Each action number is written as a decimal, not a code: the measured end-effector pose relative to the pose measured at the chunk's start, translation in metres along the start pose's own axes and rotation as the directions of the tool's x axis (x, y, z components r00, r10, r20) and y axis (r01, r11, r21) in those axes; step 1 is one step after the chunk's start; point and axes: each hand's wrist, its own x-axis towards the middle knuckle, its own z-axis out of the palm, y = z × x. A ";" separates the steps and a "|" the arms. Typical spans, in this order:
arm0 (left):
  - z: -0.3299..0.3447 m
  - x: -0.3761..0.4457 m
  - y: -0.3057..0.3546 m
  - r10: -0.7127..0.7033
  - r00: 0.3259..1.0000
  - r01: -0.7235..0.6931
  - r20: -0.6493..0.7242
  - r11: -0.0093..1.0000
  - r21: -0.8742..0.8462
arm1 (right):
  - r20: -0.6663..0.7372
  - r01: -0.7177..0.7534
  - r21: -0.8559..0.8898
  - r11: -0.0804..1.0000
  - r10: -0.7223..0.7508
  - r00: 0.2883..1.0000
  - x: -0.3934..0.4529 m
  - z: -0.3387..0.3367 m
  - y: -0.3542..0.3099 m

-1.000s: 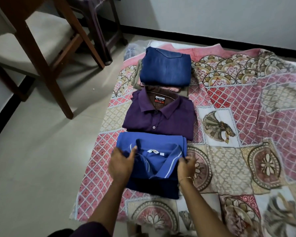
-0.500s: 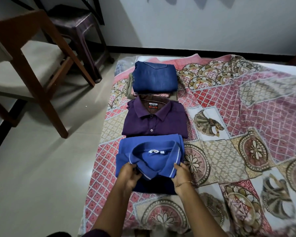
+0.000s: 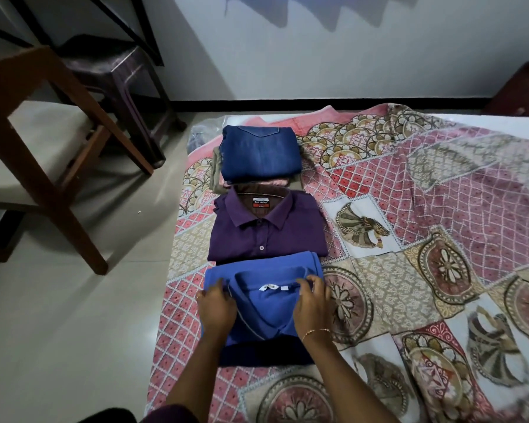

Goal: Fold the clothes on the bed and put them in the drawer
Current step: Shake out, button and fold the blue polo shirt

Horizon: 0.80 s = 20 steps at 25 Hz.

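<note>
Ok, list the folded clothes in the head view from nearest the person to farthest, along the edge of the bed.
blue polo shirt, with the left hand and right hand on it → purple shirt → blue jeans, on top of a small pile.
</note>
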 end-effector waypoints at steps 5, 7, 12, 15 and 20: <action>-0.031 0.015 0.008 -0.029 0.922 0.050 0.386 0.998 -0.046 | 0.446 -0.267 0.117 0.957 0.189 0.875 0.040 0.001 0.017; -0.042 0.019 0.009 0.041 0.889 0.110 0.455 0.947 -0.300 | 0.494 -0.277 0.204 0.939 0.146 0.857 0.050 -0.009 0.022; -0.047 0.047 0.017 0.268 0.930 -0.187 0.252 0.934 -0.305 | 0.386 -0.281 0.374 0.884 0.127 0.914 0.083 -0.016 0.018; -0.022 0.068 0.005 0.183 0.968 -0.161 0.171 0.978 -0.131 | 0.423 -0.235 0.307 0.922 0.089 0.902 0.098 0.001 0.015; 0.015 0.073 -0.015 -0.026 0.999 0.025 0.018 0.999 0.042 | 0.376 -0.346 -0.013 0.938 0.325 0.868 0.090 0.031 0.023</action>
